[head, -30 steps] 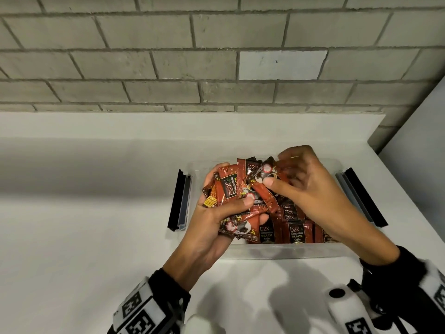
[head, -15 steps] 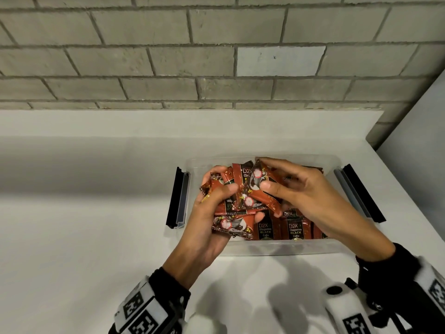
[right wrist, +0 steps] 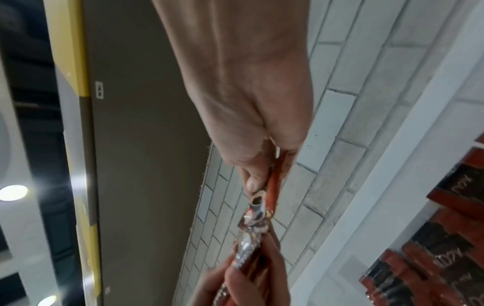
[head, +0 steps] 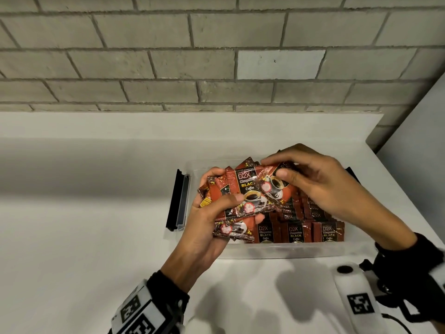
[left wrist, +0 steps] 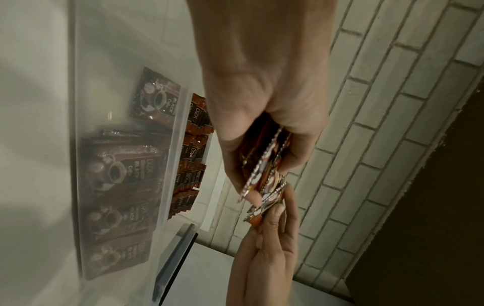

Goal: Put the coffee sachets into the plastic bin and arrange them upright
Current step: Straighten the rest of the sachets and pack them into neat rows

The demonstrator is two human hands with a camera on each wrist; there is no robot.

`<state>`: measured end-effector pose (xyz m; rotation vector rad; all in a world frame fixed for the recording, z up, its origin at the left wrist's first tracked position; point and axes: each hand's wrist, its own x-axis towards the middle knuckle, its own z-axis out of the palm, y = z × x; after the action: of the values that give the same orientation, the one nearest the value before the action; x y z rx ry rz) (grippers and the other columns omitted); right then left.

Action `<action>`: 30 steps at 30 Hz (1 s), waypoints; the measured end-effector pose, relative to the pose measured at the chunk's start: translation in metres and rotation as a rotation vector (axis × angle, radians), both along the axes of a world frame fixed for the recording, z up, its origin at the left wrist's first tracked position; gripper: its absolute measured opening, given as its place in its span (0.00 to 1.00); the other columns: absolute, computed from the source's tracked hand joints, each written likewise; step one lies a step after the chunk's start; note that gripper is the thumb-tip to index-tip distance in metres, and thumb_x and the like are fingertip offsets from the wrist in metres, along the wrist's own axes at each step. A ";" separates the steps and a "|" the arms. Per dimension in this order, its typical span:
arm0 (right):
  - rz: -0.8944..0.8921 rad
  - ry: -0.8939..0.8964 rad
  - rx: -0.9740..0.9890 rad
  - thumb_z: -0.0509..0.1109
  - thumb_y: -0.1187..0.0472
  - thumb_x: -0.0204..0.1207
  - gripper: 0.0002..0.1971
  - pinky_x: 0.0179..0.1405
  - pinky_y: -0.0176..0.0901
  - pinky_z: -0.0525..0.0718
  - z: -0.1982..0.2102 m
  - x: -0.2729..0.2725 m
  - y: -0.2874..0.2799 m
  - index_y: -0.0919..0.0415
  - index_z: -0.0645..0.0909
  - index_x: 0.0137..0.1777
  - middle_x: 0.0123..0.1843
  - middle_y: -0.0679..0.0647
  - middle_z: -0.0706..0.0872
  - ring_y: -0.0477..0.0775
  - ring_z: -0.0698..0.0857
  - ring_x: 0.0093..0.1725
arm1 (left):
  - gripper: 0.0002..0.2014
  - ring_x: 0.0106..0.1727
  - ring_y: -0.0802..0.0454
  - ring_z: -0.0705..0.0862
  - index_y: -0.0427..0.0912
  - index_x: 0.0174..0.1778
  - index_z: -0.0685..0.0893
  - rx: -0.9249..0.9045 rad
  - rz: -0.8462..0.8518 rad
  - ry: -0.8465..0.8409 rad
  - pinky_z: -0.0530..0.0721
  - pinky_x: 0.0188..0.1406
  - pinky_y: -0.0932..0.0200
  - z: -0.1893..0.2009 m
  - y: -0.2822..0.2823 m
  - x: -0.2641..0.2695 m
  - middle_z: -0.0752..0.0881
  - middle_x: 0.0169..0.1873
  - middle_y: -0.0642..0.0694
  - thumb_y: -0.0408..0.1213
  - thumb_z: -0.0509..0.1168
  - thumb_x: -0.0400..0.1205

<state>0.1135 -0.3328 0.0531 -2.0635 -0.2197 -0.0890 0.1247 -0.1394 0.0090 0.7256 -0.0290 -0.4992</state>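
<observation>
My right hand (head: 310, 182) slid one sachet (head: 277, 189) rightward off the stack (head: 243, 196) in my left hand (head: 204, 227); it's now nearly clear.

I read "D2X BLACK Coffee" on the held sachet (head: 248, 189) and on the front-row sachets (head: 295, 233) in the bin

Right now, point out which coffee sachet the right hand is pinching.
The tilted sachet on top of the bundle, pinched at its upper end by the right hand; the others stay fanned in the left hand or stand in the bin.
</observation>
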 end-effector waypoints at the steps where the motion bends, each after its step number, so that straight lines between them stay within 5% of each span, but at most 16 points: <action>1: 0.012 -0.039 -0.065 0.65 0.59 0.78 0.18 0.62 0.41 0.83 0.000 0.001 0.000 0.38 0.79 0.64 0.61 0.38 0.84 0.38 0.80 0.65 | 0.23 0.52 0.29 0.87 0.50 0.51 0.80 0.000 -0.007 0.001 0.87 0.33 0.44 0.000 -0.001 0.000 0.86 0.58 0.34 0.18 0.66 0.68; 6: 0.091 -0.049 -0.142 0.63 0.59 0.81 0.32 0.70 0.43 0.76 0.000 -0.002 0.007 0.28 0.57 0.76 0.73 0.29 0.73 0.37 0.73 0.74 | 0.24 0.53 0.27 0.86 0.48 0.53 0.79 -0.028 -0.036 -0.007 0.87 0.32 0.44 0.002 -0.003 -0.003 0.86 0.58 0.33 0.17 0.66 0.68; 8: -0.021 -0.046 -0.086 0.71 0.49 0.70 0.36 0.67 0.49 0.80 -0.001 -0.003 0.009 0.29 0.58 0.75 0.75 0.35 0.72 0.40 0.79 0.67 | 0.24 0.54 0.27 0.85 0.48 0.52 0.79 -0.026 -0.033 -0.008 0.87 0.32 0.45 0.002 -0.002 -0.003 0.86 0.58 0.33 0.17 0.66 0.67; 10: -0.138 0.021 -0.004 0.76 0.43 0.57 0.40 0.61 0.42 0.82 -0.003 -0.002 0.009 0.37 0.66 0.72 0.71 0.42 0.74 0.41 0.82 0.59 | 0.24 0.53 0.28 0.86 0.48 0.51 0.80 -0.005 -0.030 -0.013 0.87 0.31 0.46 0.002 -0.002 -0.003 0.86 0.58 0.34 0.17 0.67 0.67; 13: -0.127 0.188 0.102 0.77 0.45 0.56 0.29 0.59 0.41 0.85 -0.005 -0.003 0.008 0.51 0.80 0.59 0.58 0.45 0.86 0.42 0.87 0.53 | 0.24 0.49 0.32 0.88 0.48 0.52 0.80 0.016 -0.025 -0.033 0.88 0.31 0.47 0.003 -0.004 -0.003 0.87 0.56 0.35 0.17 0.70 0.68; 18: -0.143 0.250 0.269 0.76 0.64 0.69 0.13 0.35 0.28 0.83 -0.010 -0.004 0.005 0.60 0.77 0.51 0.41 0.50 0.87 0.42 0.88 0.38 | 0.15 0.54 0.29 0.85 0.49 0.50 0.80 0.012 -0.009 -0.003 0.87 0.32 0.46 0.002 -0.005 -0.002 0.85 0.60 0.35 0.25 0.67 0.73; 24: -0.160 0.376 0.387 0.75 0.64 0.66 0.17 0.41 0.41 0.82 -0.011 0.001 -0.007 0.58 0.77 0.54 0.41 0.53 0.88 0.48 0.88 0.39 | 0.19 0.47 0.34 0.88 0.49 0.48 0.80 0.086 0.009 -0.037 0.89 0.32 0.45 0.002 -0.001 0.002 0.88 0.51 0.38 0.20 0.66 0.69; 30: -0.187 0.472 0.485 0.74 0.68 0.70 0.17 0.31 0.33 0.84 -0.022 0.000 -0.003 0.60 0.78 0.58 0.50 0.53 0.89 0.44 0.90 0.41 | 0.22 0.47 0.39 0.89 0.50 0.50 0.80 0.176 0.079 -0.089 0.88 0.31 0.48 0.000 -0.004 0.002 0.87 0.51 0.37 0.15 0.64 0.74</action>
<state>0.1137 -0.3359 0.0313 -1.5614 0.2655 0.2119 0.1264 -0.1429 0.0094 0.9179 -0.0398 -0.3967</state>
